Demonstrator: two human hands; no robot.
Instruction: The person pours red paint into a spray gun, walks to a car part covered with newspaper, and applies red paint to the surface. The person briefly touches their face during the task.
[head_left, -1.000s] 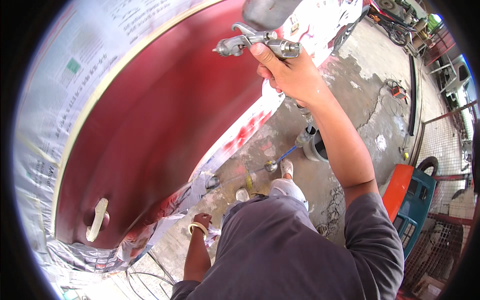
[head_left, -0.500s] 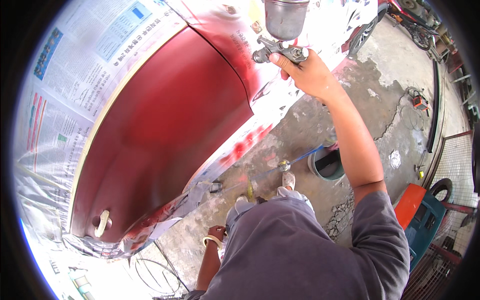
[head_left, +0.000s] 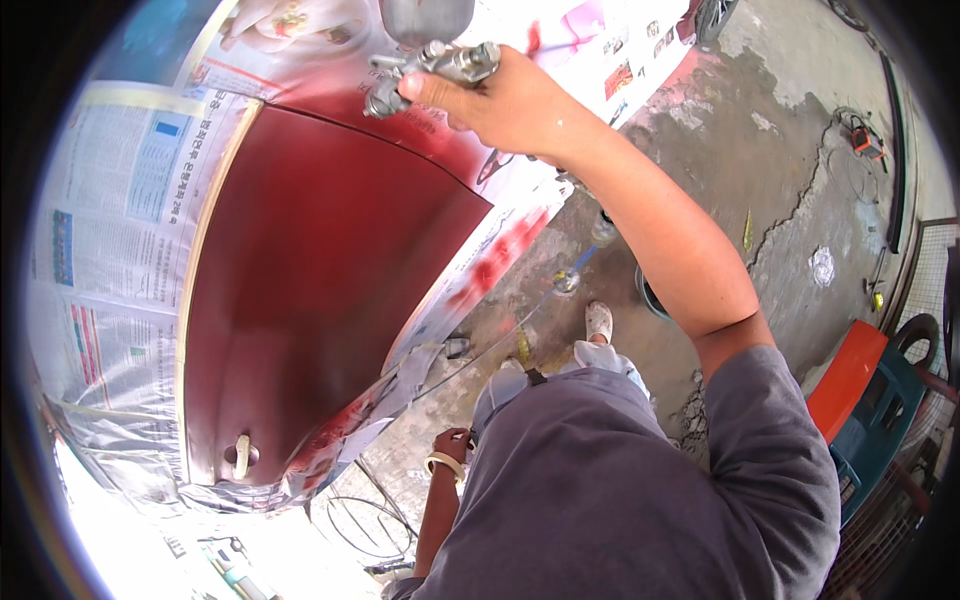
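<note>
My right hand (head_left: 520,105) is closed around a metal spray gun (head_left: 430,75) with a grey cup (head_left: 425,18) on top, cut off by the upper edge of the view. The gun is over the far end of a dark red car door (head_left: 330,270), where red overspray marks the covering paper. No spray can be made out. The door's middle is brighter red than its near end, where a pale, taped handle (head_left: 242,455) sits. My left hand (head_left: 453,445) hangs by my hip with a cream ring around the wrist. Its fingers look curled; what they hold, if anything, is hidden.
Newspaper and clear plastic masking (head_left: 110,250) surround the door. A hose (head_left: 520,325) crosses beside my feet, near a bucket (head_left: 652,295) partly behind my arm. A coiled cable (head_left: 365,520) lies at the near left. An orange panel (head_left: 845,380) and a blue-green chair (head_left: 885,425) stand at right.
My right hand and the spray gun have moved left and a little up in the picture. The whole view has shifted, and my arm now covers most of the bucket.
</note>
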